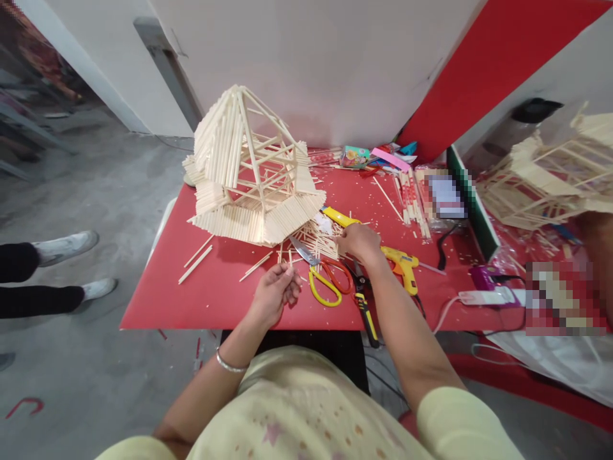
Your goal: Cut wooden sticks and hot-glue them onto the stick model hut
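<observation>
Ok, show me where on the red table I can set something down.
Best: the table's front-left corner, between the loose sticks, the left hand and the front edge. A smaller speckled patch lies between glue gun and purple box. Around the right hand is crowded: cut sticks, scissors, cutters.

table (158, 300): super red | stick model (228, 160): creamy | scissor handles (312, 281): red + yellow | glue gun (406, 267): yellow too | shirt (297, 402): pastel yellow, pink star

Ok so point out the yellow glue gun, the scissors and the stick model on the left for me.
Glue gun (407, 268): head view, on its yellow body by the handle.
Scissors (314, 261): head view, at the pivot.
Stick model (228, 150): head view, on its slatted roof.
</observation>
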The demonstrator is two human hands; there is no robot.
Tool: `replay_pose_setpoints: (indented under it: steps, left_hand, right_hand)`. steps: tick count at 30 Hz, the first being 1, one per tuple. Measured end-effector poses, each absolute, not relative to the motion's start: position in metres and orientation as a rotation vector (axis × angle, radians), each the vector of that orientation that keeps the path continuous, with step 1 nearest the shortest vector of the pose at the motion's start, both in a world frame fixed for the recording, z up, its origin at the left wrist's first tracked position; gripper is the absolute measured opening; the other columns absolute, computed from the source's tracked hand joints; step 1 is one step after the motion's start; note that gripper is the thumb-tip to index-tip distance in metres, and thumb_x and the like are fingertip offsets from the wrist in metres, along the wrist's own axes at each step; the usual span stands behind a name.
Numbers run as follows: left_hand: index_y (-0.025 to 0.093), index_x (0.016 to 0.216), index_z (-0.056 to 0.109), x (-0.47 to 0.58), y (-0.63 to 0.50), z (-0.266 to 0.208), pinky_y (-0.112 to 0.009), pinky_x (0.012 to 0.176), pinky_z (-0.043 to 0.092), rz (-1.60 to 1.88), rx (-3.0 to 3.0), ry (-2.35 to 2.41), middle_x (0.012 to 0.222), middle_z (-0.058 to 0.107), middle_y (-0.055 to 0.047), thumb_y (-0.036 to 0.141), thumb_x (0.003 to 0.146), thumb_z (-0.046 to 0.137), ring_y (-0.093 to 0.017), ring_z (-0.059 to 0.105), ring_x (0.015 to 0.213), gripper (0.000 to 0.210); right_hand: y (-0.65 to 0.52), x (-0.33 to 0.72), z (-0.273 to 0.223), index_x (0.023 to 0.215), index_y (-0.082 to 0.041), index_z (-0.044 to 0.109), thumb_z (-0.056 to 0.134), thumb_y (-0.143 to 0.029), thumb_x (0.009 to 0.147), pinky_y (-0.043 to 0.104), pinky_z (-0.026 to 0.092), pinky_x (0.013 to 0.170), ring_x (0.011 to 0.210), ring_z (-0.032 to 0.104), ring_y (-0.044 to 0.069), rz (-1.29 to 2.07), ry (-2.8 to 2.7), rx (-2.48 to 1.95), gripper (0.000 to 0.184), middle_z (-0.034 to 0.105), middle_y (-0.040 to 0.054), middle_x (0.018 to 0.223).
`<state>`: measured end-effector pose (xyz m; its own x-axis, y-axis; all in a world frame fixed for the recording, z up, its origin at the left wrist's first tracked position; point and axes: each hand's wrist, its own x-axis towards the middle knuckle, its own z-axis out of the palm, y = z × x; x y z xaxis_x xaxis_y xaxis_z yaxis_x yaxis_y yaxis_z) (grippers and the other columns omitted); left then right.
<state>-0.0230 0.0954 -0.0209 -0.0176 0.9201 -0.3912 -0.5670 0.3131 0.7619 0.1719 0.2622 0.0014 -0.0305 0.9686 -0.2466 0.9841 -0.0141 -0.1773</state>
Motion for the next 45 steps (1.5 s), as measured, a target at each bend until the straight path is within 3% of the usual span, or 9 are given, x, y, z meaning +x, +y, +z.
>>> replay_pose_setpoints:
  steps: [4,7,9,12,14,18,31,38,45]
  left_hand:
    - [0.015,0.087,0.053,-0.021,0.098,-0.023,-0.015,0.035,0.038,1.241,0.445,0.997,0.074,0.068,-0.003,0.040,0.078,0.078,-0.007,0.055,0.046,0.036]
    - [0.015,0.088,0.053,-0.019,0.099,-0.025,-0.017,0.036,0.041,1.256,0.430,1.007,0.083,0.071,-0.006,0.039,0.078,0.078,-0.009,0.061,0.050,0.036]
    - [0.015,0.089,0.053,-0.017,0.100,-0.026,-0.018,0.038,0.045,1.249,0.410,1.005,0.089,0.072,-0.009,0.039,0.077,0.079,-0.013,0.067,0.056,0.037]
    - [0.016,0.090,0.053,-0.013,0.101,-0.025,-0.020,0.039,0.049,1.191,0.390,0.983,0.089,0.074,-0.010,0.039,0.076,0.079,-0.018,0.072,0.063,0.038]
    - [0.015,0.092,0.053,-0.011,0.101,-0.023,-0.021,0.040,0.051,1.125,0.397,0.952,0.086,0.074,-0.010,0.040,0.077,0.079,-0.019,0.072,0.062,0.038]
    - [0.015,0.093,0.054,-0.012,0.097,-0.022,-0.022,0.040,0.052,1.030,0.405,0.894,0.083,0.075,-0.011,0.041,0.080,0.076,-0.020,0.072,0.058,0.036]
    - [0.012,0.092,0.058,-0.021,0.083,-0.026,-0.021,0.044,0.054,1.015,0.379,0.852,0.081,0.075,-0.012,0.037,0.078,0.079,-0.018,0.072,0.059,0.035]
    - [0.008,0.096,0.065,-0.021,0.081,-0.026,-0.021,0.045,0.055,1.028,0.381,0.857,0.079,0.074,-0.011,0.036,0.077,0.080,-0.017,0.071,0.059,0.036]
    - [0.008,0.092,0.066,-0.022,0.079,-0.025,-0.021,0.043,0.054,1.054,0.415,0.888,0.074,0.072,-0.009,0.039,0.074,0.082,-0.015,0.068,0.054,0.039]
  right_hand:
    - [0.262,0.176,0.005,0.081,-0.017,0.075,0.063,-0.036,0.079,0.035,0.049,0.076,0.089,0.069,0.029,-0.613,2.216,2.187,0.022,0.074,0.0142,0.087]
    - [0.249,0.180,0.016,0.082,-0.019,0.073,0.053,-0.038,0.085,0.027,0.046,0.069,0.082,0.067,0.021,-0.745,2.335,2.186,0.028,0.073,0.0069,0.082]
    - [0.232,0.177,0.021,0.085,-0.020,0.071,0.050,-0.041,0.088,0.023,0.045,0.063,0.071,0.064,0.015,-1.049,2.425,2.143,0.030,0.072,0.0028,0.079]
    - [0.203,0.165,0.021,0.082,-0.019,0.068,0.060,-0.045,0.084,0.023,0.043,0.057,0.057,0.055,0.011,-1.843,2.415,1.928,0.027,0.069,0.0002,0.071]
    - [0.188,0.154,0.015,0.078,-0.019,0.067,0.065,-0.046,0.081,0.023,0.041,0.055,0.055,0.051,0.010,-2.059,2.370,1.859,0.027,0.065,-0.0015,0.066]
    - [0.173,0.141,0.000,0.076,-0.019,0.067,0.069,-0.048,0.079,0.022,0.038,0.055,0.055,0.047,0.009,-2.165,2.360,1.902,0.029,0.059,-0.0042,0.063]
    - [0.163,0.132,0.002,0.085,-0.020,0.070,0.068,-0.051,0.081,0.024,0.042,0.058,0.058,0.049,0.010,-2.113,2.480,1.947,0.032,0.064,-0.0019,0.071]
    - [0.157,0.131,-0.003,0.091,-0.020,0.072,0.069,-0.047,0.082,0.025,0.047,0.069,0.068,0.057,0.011,-2.126,2.487,1.948,0.029,0.069,-0.0006,0.081]
    - [0.152,0.133,-0.006,0.097,-0.019,0.070,0.074,-0.041,0.076,0.027,0.050,0.075,0.077,0.063,0.014,-2.343,2.361,1.867,0.031,0.071,0.0015,0.087]
